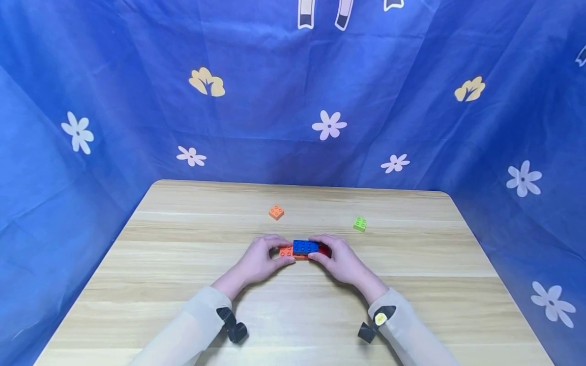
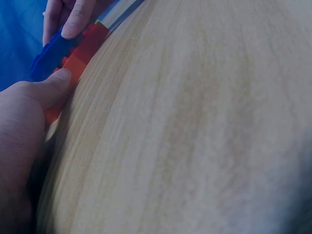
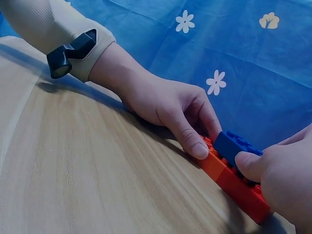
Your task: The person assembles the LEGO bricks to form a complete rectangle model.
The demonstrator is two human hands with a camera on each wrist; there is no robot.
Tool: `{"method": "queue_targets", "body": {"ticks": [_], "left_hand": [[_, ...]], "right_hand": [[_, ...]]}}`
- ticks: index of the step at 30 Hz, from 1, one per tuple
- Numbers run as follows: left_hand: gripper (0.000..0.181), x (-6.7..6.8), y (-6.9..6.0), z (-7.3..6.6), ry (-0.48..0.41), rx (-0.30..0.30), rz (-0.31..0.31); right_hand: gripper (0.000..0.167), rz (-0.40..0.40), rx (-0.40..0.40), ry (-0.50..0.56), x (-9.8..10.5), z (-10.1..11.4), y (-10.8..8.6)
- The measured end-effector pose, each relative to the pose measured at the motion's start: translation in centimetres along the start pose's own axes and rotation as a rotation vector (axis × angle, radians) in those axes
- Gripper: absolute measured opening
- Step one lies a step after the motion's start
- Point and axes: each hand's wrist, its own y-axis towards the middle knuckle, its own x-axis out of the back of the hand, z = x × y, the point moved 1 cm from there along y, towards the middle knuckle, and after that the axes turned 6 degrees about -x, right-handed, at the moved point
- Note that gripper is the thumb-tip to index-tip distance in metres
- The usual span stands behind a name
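"Where is the blue brick [image 1: 305, 247]?"

"Centre of the head view, between the hands, its long side running left to right, over an orange brick [image 1: 286, 252] and a red brick [image 3: 243, 195] lying end to end."

"And the hands?"

"The right hand [image 1: 342, 260], nearer, pinches it between thumb and fingers; the left hand [image 1: 261, 262] grips the orange brick likewise."

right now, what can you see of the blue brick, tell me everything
The blue brick is an oblong, plastic-looking block with two rows of round studs on top. It is held studs up over the join of an orange brick and a red brick, some of whose studs still show. The right hand pinches it between thumb and fingers. Whether it is pressed fully down is unclear.
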Motion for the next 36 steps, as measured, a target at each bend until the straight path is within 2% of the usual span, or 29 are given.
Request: {"method": "queue_targets", "body": {"ticks": [11,19,25,29,32,36], "left_hand": [[0.043,-0.1,0.2,-0.2,0.015,-0.003,0.009],[0.046,-0.1,0.3,-0.2,-0.010,-0.010,0.000],[0.055,-0.2,0.8,-0.6,-0.084,-0.012,0.000],[0.046,-0.3,1.2,-1.0,-0.148,-0.044,-0.010],[0.038,-0.5,1.3,-1.0,-0.161,-0.043,-0.017],[0.037,-0.7,1.4,-0.8,-0.179,-0.033,-0.016]], "right_hand": [[0.041,0.018,0.028,-0.008,0.3,0.0,-0.1],[0.038,-0.004,0.030,-0.011,0.2,-0.3,0.1],[0.037,-0.005,0.041,-0.015,0.0,-0.4,0.4],[0.035,-0.011,0.044,-0.005,0.0,-0.3,0.5],[0.035,-0.011,0.045,0.005,0.0,-0.3,0.5],[0.035,-0.008,0.029,0.006,0.0,-0.4,0.6]]}}
